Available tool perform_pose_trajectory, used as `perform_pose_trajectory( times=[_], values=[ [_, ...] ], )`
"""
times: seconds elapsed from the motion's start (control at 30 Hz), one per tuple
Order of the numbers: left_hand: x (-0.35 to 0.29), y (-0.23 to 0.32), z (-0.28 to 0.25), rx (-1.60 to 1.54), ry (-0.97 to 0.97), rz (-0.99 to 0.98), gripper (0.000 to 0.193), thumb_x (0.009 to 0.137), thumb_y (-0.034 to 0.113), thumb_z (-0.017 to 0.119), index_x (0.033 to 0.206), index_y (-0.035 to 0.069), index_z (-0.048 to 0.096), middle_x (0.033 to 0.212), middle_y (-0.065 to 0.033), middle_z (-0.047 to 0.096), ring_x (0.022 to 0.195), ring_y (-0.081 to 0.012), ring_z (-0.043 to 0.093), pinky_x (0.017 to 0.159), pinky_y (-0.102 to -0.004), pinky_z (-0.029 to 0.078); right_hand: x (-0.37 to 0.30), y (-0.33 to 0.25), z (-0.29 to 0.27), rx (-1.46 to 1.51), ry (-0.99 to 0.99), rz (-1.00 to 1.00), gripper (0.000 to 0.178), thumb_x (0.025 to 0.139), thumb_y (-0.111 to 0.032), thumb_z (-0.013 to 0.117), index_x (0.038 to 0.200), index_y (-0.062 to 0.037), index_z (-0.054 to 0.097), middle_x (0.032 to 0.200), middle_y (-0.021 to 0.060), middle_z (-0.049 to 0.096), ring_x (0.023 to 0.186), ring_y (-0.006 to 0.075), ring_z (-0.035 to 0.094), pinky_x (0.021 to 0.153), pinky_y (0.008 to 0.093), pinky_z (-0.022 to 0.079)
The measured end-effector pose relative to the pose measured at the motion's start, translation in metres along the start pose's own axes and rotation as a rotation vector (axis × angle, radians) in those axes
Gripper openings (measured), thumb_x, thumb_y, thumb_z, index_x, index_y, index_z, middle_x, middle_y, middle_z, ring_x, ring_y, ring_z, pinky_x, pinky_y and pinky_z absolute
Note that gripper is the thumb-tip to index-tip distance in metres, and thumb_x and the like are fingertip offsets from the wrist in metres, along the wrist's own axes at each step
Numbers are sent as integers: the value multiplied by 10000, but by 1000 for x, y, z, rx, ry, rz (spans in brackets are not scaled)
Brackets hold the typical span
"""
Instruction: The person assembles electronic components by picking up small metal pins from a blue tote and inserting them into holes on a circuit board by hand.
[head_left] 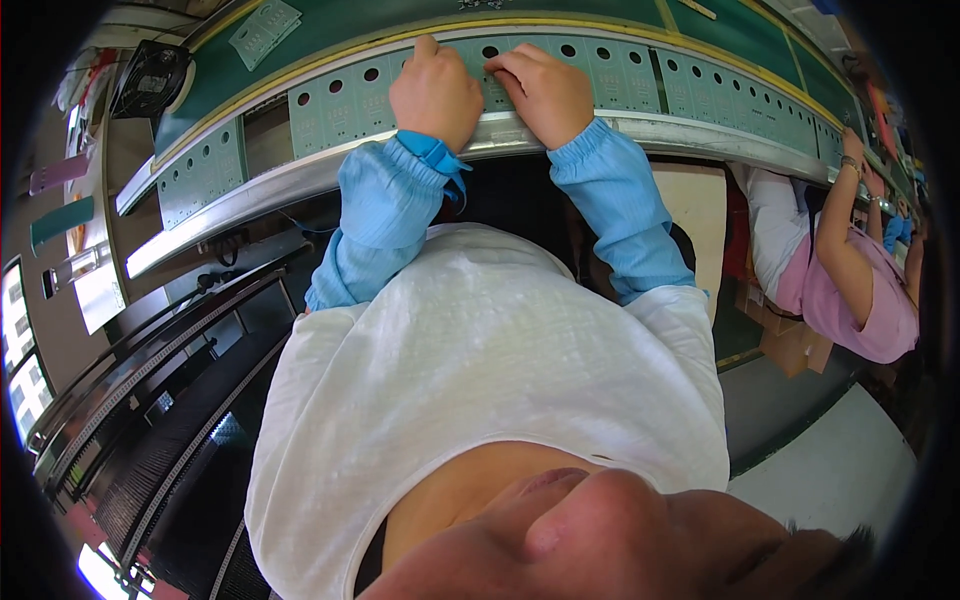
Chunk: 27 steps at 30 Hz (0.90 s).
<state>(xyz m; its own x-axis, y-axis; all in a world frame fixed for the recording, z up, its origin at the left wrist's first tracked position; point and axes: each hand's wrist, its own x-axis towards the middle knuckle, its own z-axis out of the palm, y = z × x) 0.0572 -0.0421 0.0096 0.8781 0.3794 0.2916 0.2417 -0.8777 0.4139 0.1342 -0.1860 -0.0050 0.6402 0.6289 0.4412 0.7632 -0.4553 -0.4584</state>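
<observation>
A long green circuit board panel (340, 105) with a row of dark round holes lies on the metal rail in front of me. My left hand (437, 95) rests over the panel, its fingers curled in; whatever they hold is hidden beneath it. To the right, my right hand (545, 90) is bent over the same panel with thumb and forefinger close together near a round hole. Anything between those fingertips is too small to make out. A blue strap (432, 153) circles my left wrist, and blue sleeves cover both forearms.
Another green panel (735, 95) continues along the rail (500, 135) on the right; a shorter one (203, 172) lies left, past a gap. A loose board (265, 32) sits on the green surface behind. A small black fan (150, 80) stands far left. A co-worker in pink (850, 285) reaches to the line.
</observation>
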Motion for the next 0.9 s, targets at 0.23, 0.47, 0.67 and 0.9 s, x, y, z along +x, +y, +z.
perform_pose_trajectory(
  times=[0.23,0.47,0.67,0.9],
  values=[
    [-13,6,-5,137,8,46,79,837,117,701,890,60,712,1044,-108,649,905,-334,694,738,-452,565,-1,1,1,9,8,-15,75,920,-184,707,980,-169,750,907,18,697,784,306,694,639,423,563],
    [-30,-20,-20,-106,84,158,378,831,-44,648,1133,146,774,1208,-51,675,936,-266,669,768,-386,569,1,-6,-3,-39,-21,-58,76,918,-220,723,981,-177,720,895,6,671,798,273,693,636,414,558],
    [-32,-21,-17,30,59,247,437,755,-55,650,1117,153,780,1196,-20,672,981,-240,639,777,-373,572,3,-10,-1,-163,-77,-106,99,894,-205,722,972,-162,678,893,23,628,824,252,690,634,407,558],
    [-31,-25,-17,19,17,263,443,748,-67,644,1114,137,787,1164,-25,671,1029,-255,625,826,-381,566,5,-13,0,-243,-78,-173,126,840,-150,679,965,-155,674,891,26,615,848,243,685,647,397,565]
  ],
)
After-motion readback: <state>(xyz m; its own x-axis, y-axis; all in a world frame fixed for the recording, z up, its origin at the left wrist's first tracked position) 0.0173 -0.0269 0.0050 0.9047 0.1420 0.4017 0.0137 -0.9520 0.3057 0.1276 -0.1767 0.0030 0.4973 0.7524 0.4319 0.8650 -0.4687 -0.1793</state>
